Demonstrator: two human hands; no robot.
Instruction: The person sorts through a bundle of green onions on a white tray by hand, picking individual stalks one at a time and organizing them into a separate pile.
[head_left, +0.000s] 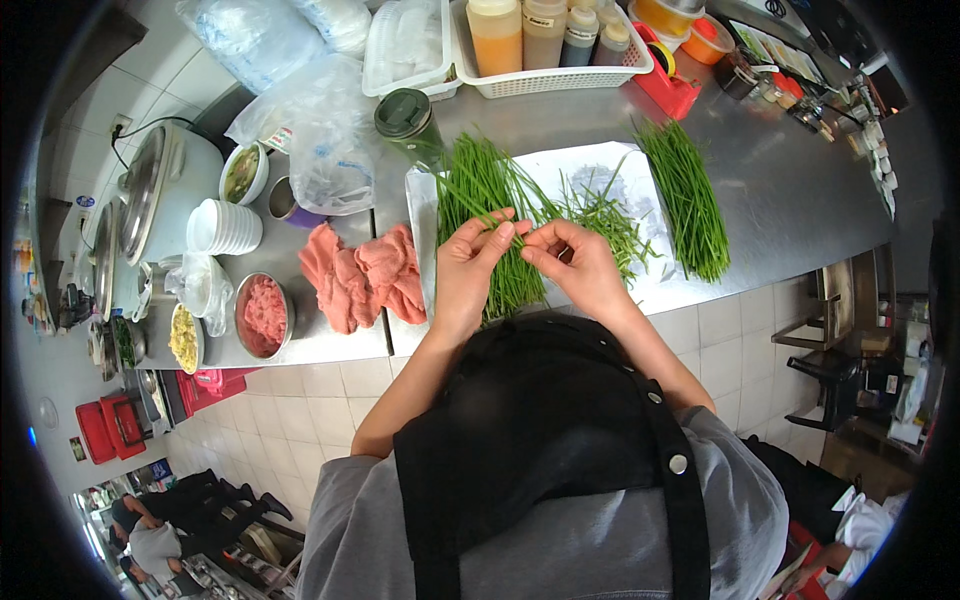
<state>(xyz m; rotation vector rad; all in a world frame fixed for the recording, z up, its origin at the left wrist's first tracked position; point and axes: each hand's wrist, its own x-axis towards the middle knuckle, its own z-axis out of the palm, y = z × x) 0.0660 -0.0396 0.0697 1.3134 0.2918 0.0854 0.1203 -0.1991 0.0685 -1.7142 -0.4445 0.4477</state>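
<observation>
My left hand (466, 274) grips a few long green stalks, which look like garlic chives, between thumb and fingers. At their lower end my right hand (581, 262) pinches with thumb and forefinger, close to the left fingertips. Below both hands a thick heap of chives (517, 281) lies on white paper (551, 161). Short and thin loose pieces of chive (611, 217) are scattered on the paper, right of the heap. Farther right, a second bundle of chives (684, 202) lies partly over the paper's edge.
Left of the paper lie pink cloths (360, 274), a metal bowl of minced meat (262, 311) and stacked white bowls (223, 227). A green-lidded jar (409, 124) stands behind the heap. At the back are a basket of sauce bottles (555, 81) and a red tape dispenser (667, 82).
</observation>
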